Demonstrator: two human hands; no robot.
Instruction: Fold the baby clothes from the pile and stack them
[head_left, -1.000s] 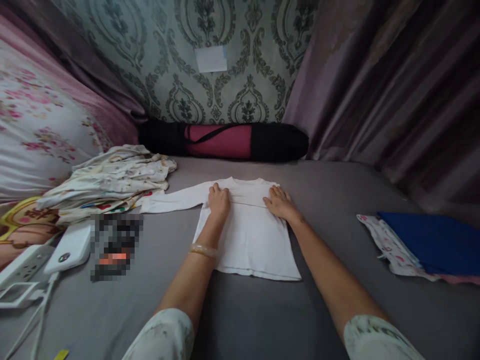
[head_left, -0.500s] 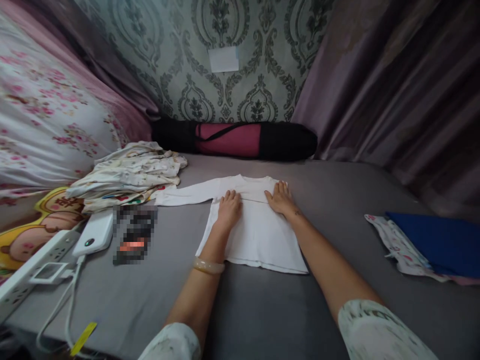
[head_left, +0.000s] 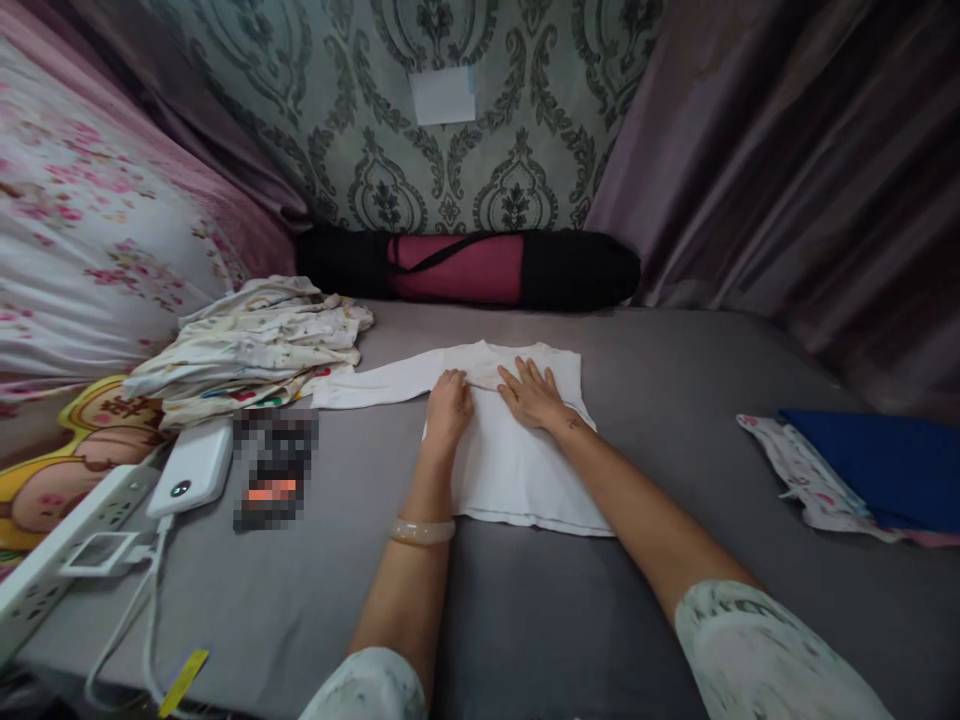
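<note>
A small white long-sleeved shirt lies spread on the grey bed sheet, one sleeve stretched out to the left and its hem toward me. On its left side, just below the sleeve, my left hand has its fingers bent and drawn together on the fabric. My right hand rests flat on the upper chest with fingers spread. The shirt's right sleeve is not seen spread out; its right shoulder ends in a straight edge.
Crumpled patterned clothes lie at left, near a white power bank, a power strip with cables and a pixelated item. Folded blue cloth lies at right. A long black-and-red bag lies along the wall.
My right hand has slid left from the shirt's right shoulder to the chest. My left hand has moved slightly left, its fingers going from flat to bent. The view has tilted a little.
</note>
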